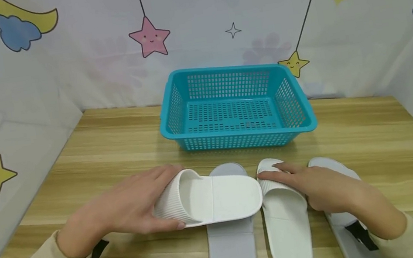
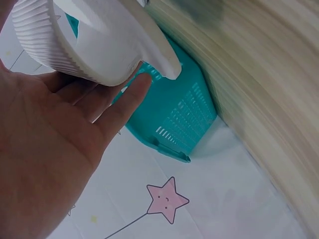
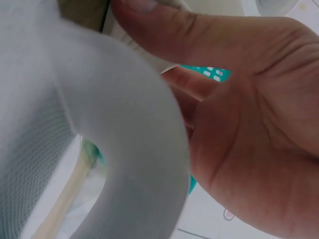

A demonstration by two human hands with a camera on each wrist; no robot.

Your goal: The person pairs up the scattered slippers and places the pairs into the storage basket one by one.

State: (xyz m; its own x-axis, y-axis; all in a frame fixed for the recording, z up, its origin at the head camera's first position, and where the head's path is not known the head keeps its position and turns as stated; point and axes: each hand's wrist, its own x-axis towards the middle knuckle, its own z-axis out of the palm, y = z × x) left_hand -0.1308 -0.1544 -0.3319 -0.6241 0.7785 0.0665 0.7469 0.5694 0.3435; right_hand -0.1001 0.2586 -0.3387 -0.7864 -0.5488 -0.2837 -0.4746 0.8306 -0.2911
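My left hand grips a white slipper by its ribbed strap, fingers over the top and thumb underneath, and holds it sideways across a grey slipper lying flat. In the left wrist view that white slipper sits against my left hand's fingers. My right hand lies over the strap of a second white slipper on the table, and in the right wrist view its thumb closes toward the fingers on the strap. Another grey slipper lies partly under my right wrist, with its strap close to the camera.
An empty teal plastic basket stands just behind the slippers on the wooden table. White fabric walls printed with stars enclose the table on the left, back and right. The basket also shows beyond my left fingers.
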